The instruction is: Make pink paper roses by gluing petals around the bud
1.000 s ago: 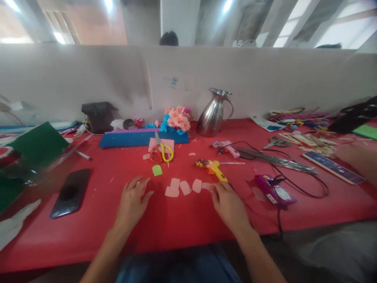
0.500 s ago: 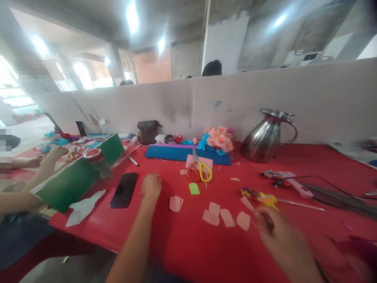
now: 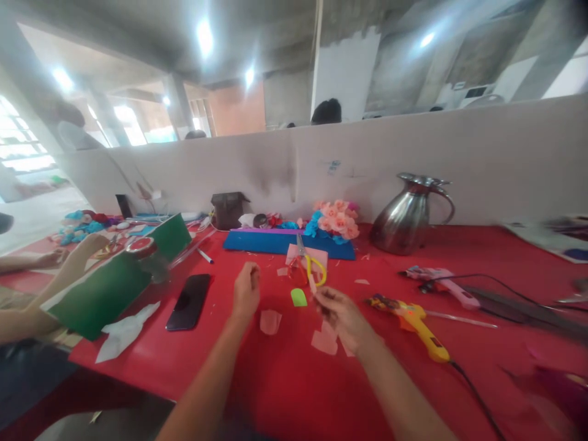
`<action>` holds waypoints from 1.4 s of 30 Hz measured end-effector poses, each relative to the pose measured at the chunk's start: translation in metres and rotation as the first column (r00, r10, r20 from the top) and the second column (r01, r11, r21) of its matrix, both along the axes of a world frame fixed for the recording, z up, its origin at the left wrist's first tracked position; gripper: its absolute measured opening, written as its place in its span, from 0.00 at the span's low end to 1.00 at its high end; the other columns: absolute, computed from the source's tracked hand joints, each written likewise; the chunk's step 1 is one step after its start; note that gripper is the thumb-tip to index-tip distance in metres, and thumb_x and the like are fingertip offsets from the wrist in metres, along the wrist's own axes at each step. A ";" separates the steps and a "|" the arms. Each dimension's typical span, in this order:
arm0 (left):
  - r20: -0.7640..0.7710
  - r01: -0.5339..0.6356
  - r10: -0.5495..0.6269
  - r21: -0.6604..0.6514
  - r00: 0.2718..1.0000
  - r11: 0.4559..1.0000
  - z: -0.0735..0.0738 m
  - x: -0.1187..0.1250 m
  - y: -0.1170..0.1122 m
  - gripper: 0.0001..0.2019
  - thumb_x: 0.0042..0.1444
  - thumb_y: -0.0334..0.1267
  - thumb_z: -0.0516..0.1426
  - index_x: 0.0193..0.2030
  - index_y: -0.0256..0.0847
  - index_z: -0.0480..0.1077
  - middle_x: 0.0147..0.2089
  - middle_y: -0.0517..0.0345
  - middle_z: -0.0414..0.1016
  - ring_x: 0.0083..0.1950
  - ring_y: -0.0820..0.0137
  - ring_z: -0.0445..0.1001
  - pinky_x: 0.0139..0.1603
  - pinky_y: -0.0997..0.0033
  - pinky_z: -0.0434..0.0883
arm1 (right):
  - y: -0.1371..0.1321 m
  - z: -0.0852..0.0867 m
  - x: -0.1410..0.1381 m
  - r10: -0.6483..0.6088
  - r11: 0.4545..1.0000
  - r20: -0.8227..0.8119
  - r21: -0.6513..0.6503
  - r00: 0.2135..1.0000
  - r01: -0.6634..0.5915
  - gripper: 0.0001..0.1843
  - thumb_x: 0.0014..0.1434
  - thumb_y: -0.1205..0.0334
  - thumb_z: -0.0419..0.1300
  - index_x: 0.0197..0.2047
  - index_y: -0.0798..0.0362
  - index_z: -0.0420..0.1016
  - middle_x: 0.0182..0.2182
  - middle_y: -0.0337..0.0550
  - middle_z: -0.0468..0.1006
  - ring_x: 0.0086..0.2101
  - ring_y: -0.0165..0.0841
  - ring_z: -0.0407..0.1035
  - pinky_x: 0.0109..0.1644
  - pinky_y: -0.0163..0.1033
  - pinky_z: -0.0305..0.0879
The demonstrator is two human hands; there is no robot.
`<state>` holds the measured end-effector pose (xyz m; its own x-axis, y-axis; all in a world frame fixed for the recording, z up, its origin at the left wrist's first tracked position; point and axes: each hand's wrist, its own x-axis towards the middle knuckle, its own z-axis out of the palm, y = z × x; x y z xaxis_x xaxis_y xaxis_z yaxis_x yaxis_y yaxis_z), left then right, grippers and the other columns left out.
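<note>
Pinched in the fingers of my right hand [image 3: 342,315] is a small pink paper petal [image 3: 313,284], held up in front of the scissors. My left hand [image 3: 247,291] is closed with curled fingers, between the phone and the scissors; whatever it may hold is hidden. Scissors [image 3: 316,269] with red and yellow handles lie on a pink paper sheet [image 3: 294,252]. A green paper piece [image 3: 299,297] rests just below them. One cut pink petal [image 3: 270,322] lies near my left wrist, and more pink petals [image 3: 324,340] are partly covered by my right hand.
At right are a yellow glue gun [image 3: 420,324], a pink glue gun [image 3: 448,283] and a steel jug [image 3: 407,214]. Paper flowers [image 3: 339,219] stand behind the blue sheet [image 3: 261,241]. A black phone [image 3: 188,302], green board [image 3: 103,288] and another person's arm [image 3: 76,269] are left.
My right hand has moved left from beside the yellow glue gun to the middle, carrying the pink petal. My left hand has lifted slightly and shifted right.
</note>
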<state>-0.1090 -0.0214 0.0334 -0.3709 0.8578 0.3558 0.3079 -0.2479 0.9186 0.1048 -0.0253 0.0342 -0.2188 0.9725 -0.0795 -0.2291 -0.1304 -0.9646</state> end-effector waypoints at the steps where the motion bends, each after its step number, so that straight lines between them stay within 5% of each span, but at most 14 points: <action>1: 0.098 0.052 -0.051 -0.005 0.994 0.999 0.007 0.010 -0.001 0.07 0.50 0.25 0.53 0.30 0.42 0.66 0.26 0.62 0.63 0.30 0.72 0.60 0.35 0.77 0.58 | 0.000 -0.003 0.001 0.042 0.996 -0.070 -0.077 0.997 -0.048 0.13 0.43 0.57 0.67 0.28 0.55 0.69 0.24 0.38 0.72 0.21 0.25 0.63 0.25 0.31 0.57; 3: 0.242 0.180 -0.158 -0.069 0.957 0.981 0.020 0.031 -0.004 0.04 0.52 0.30 0.53 0.30 0.41 0.68 0.25 0.63 0.63 0.29 0.74 0.60 0.33 0.78 0.57 | -0.001 -0.008 0.004 0.087 0.976 -0.179 -0.182 0.980 -0.120 0.12 0.41 0.61 0.68 0.27 0.55 0.70 0.23 0.38 0.72 0.20 0.23 0.62 0.23 0.29 0.55; 6: 0.329 0.552 -0.465 -0.262 0.822 0.791 0.034 0.053 -0.009 0.07 0.49 0.39 0.58 0.33 0.37 0.72 0.30 0.60 0.69 0.27 0.77 0.60 0.29 0.78 0.56 | -0.002 -0.010 0.006 0.119 0.948 -0.297 -0.249 0.947 -0.197 0.10 0.40 0.64 0.68 0.26 0.55 0.71 0.22 0.37 0.73 0.20 0.22 0.61 0.22 0.29 0.54; 8: 0.354 0.634 -0.534 -0.293 0.768 0.716 0.039 0.060 -0.011 0.10 0.44 0.41 0.62 0.31 0.35 0.73 0.28 0.60 0.69 0.25 0.79 0.59 0.27 0.77 0.54 | -0.002 -0.009 0.006 0.139 0.934 -0.341 -0.266 0.930 -0.237 0.09 0.41 0.66 0.67 0.26 0.55 0.72 0.22 0.37 0.73 0.20 0.22 0.61 0.23 0.29 0.54; 13: 0.477 0.535 -0.387 -0.225 0.789 0.814 0.035 0.058 -0.012 0.14 0.38 0.44 0.65 0.24 0.34 0.73 0.22 0.61 0.67 0.18 0.84 0.51 0.21 0.77 0.46 | -0.007 -0.003 0.001 0.126 0.926 -0.366 -0.291 0.922 -0.242 0.10 0.46 0.57 0.64 0.28 0.55 0.71 0.23 0.39 0.74 0.21 0.24 0.62 0.22 0.30 0.51; 17: 0.679 0.510 -0.278 -0.165 0.680 0.844 0.023 0.063 -0.011 0.14 0.35 0.42 0.66 0.26 0.34 0.72 0.20 0.64 0.65 0.16 0.86 0.47 0.19 0.78 0.43 | -0.009 -0.004 -0.005 0.102 0.974 -0.317 -0.160 0.943 -0.159 0.14 0.47 0.52 0.64 0.35 0.51 0.70 0.28 0.37 0.74 0.23 0.25 0.63 0.23 0.31 0.50; 23: 0.812 0.596 -0.258 -0.132 0.523 0.792 0.003 0.072 -0.011 0.13 0.36 0.38 0.67 0.28 0.34 0.70 0.19 0.68 0.62 0.15 0.87 0.48 0.17 0.80 0.45 | -0.005 -0.015 -0.007 -0.047 0.999 -0.210 -0.017 0.977 0.044 0.12 0.46 0.55 0.66 0.29 0.52 0.70 0.20 0.32 0.68 0.21 0.23 0.60 0.26 0.31 0.51; 31: 0.832 0.675 -0.281 -0.144 0.479 0.724 -0.009 0.070 -0.014 0.13 0.43 0.38 0.65 0.33 0.33 0.72 0.25 0.64 0.66 0.16 0.88 0.48 0.16 0.82 0.48 | -0.005 -0.018 -0.008 -0.099 0.995 -0.127 0.012 0.987 0.101 0.12 0.47 0.54 0.65 0.30 0.53 0.71 0.21 0.33 0.69 0.22 0.24 0.59 0.27 0.32 0.51; 35: 0.871 0.715 -0.278 -0.111 0.404 0.691 -0.006 0.072 -0.016 0.17 0.49 0.44 0.61 0.43 0.36 0.72 0.30 0.61 0.66 0.21 0.84 0.56 0.21 0.81 0.57 | -0.004 -0.018 -0.005 -0.192 0.981 -0.156 0.005 0.969 0.195 0.11 0.46 0.55 0.65 0.27 0.53 0.70 0.21 0.34 0.69 0.21 0.25 0.60 0.26 0.32 0.52; 42: 0.820 0.747 -0.407 -0.038 0.403 0.664 -0.009 0.066 -0.011 0.15 0.50 0.33 0.60 0.46 0.36 0.70 0.26 0.62 0.65 0.20 0.84 0.56 0.22 0.82 0.57 | -0.002 -0.011 -0.005 -0.288 0.957 -0.161 -0.013 0.944 0.290 0.10 0.43 0.57 0.65 0.26 0.53 0.70 0.19 0.32 0.68 0.19 0.23 0.55 0.24 0.33 0.48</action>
<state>-0.0430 -0.0326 0.0247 0.3033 0.9435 -0.1333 -0.5471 0.2870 0.7863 0.0999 -0.0275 0.0233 0.0632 0.9964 -0.0558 -0.4064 -0.0254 -0.9133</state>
